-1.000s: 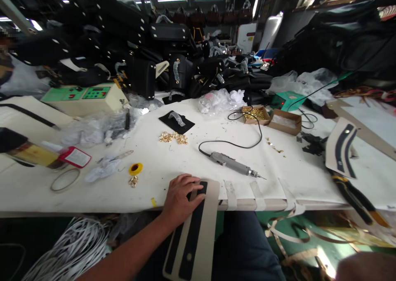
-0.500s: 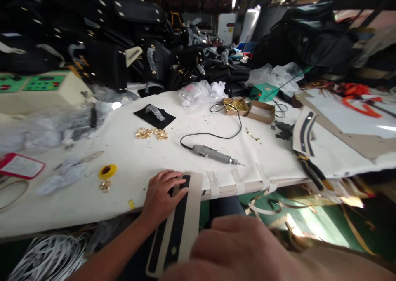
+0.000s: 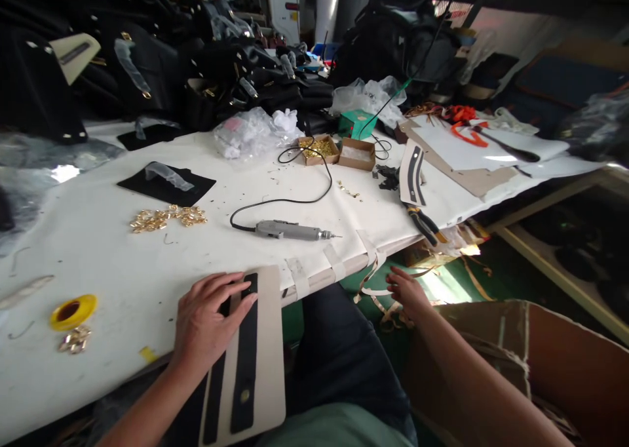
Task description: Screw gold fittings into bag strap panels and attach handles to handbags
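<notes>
My left hand (image 3: 209,312) presses on a beige panel (image 3: 270,368) with two black strips, which juts over the table's front edge. Its thumb and fingers sit at the far end of the wider black strip (image 3: 244,362), where a small dark piece is partly hidden. A round stud shows near the strip's lower end. My right hand (image 3: 407,293) is in the air beyond the table's edge, fingers apart, nothing visible in it. Between the hands and farther back, a grey electric screwdriver (image 3: 292,229) lies on the table with its tip pointing right.
Gold metal fittings (image 3: 167,217) are heaped left, with more beside a yellow tape roll (image 3: 73,311). Small boxes (image 3: 356,155), a green power unit (image 3: 357,124) and pliers (image 3: 425,224) under a curved beige strip lie farther right. A cardboard box (image 3: 491,362) stands low right.
My right hand has moved from close in front of the camera out to the right, its fingers now apart. The view has turned right. My left hand stays on the panel.
</notes>
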`<state>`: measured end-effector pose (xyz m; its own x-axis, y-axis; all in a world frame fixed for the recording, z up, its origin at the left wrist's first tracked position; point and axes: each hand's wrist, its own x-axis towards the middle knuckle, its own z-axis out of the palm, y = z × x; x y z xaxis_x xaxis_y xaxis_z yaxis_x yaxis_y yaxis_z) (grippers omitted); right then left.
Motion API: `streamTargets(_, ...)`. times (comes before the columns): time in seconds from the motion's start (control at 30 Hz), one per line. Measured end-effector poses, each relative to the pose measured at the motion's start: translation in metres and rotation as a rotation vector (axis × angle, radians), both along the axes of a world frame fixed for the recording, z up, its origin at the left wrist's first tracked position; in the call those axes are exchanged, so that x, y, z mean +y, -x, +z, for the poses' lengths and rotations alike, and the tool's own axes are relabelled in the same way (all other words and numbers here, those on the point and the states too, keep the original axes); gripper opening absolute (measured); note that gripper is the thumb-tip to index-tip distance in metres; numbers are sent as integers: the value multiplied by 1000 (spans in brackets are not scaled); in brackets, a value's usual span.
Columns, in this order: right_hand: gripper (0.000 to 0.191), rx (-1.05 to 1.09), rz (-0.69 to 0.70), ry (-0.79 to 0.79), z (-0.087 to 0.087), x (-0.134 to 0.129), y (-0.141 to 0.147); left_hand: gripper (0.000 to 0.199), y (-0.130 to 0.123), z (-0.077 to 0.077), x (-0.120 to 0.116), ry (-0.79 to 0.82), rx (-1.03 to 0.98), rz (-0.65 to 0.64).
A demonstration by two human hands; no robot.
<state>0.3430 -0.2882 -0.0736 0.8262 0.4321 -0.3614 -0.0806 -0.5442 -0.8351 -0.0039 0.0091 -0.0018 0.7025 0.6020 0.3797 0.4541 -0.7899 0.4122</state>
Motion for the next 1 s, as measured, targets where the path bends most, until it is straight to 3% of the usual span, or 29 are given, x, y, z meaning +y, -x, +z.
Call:
streamTargets(0.13, 28, 124, -72, 27, 4, 15, -44, 23, 0, 0, 0, -5, 7, -4)
streamTargets(0.23, 15, 136, -76, -12, 9, 21, -50, 21, 0, -1, -1, -8, 19, 7)
streamTargets(0.33, 23, 89, -111, -40, 19, 14, -44, 21, 1, -1, 0, -11, 22, -2)
streamTargets(0.47, 41, -66, -172, -11, 51, -3, -34, 23, 1, -1, 2, -23, 9, -10)
streamTargets(0.57, 44, -252, -149, 11, 80, 1, -27, 24, 2, -3, 3, -31, -2, -5)
streamTargets(0.63, 42, -457, -61, 42, 95, 19, -28, 23, 2, -4, 2, -28, -8, -8)
streamTargets(0.73, 40, -685, 68, 90, 103, 68, -43, 21, 3, -6, 2, -28, -19, -6)
streamTargets(0.87, 31, -750, 179, 146, 96, 144, -80, 21, 4, -6, 1, -30, 2, 18)
streamTargets(1.0, 30, -805, 261, 272, 83, 188, -102, 21, 6, -7, 1, -21, 28, 37)
